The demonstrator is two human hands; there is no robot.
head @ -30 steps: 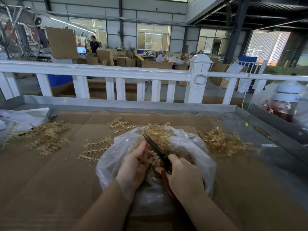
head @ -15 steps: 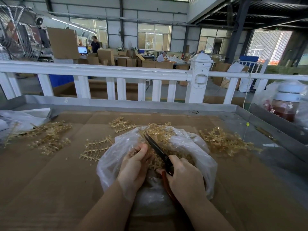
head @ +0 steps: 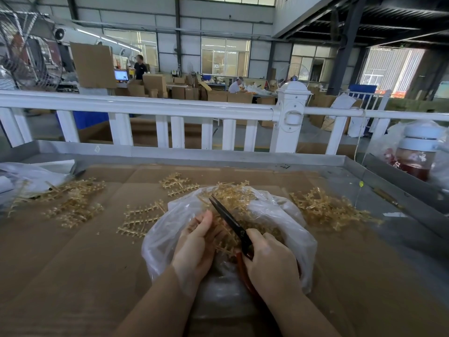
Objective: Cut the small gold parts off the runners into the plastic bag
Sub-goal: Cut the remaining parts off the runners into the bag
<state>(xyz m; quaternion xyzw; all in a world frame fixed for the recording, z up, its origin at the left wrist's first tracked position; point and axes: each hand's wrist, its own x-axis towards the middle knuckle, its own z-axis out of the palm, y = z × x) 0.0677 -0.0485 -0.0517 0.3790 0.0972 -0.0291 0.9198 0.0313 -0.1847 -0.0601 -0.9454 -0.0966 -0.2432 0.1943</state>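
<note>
A clear plastic bag (head: 286, 215) lies open on the brown cardboard, with gold runners and cut parts inside. Over its mouth my left hand (head: 194, 246) pinches a gold runner (head: 224, 242). My right hand (head: 269, 261) grips scissors (head: 230, 221) with dark blades and red handles; the blades point up and left beside the runner, the tips close together. More gold runners lie loose: a pile (head: 325, 210) to the right of the bag, a few (head: 141, 217) just to its left, and some (head: 179, 184) behind it.
Another heap of runners (head: 70, 203) and a white bag (head: 29, 176) lie at the far left. A jar with a white lid (head: 418, 152) stands at the right on the metal rim. A white railing (head: 150, 108) runs behind the table.
The scissors' blades have come slightly closer to my left thumb and the runner. Both hands stay over the bag with little other movement.
</note>
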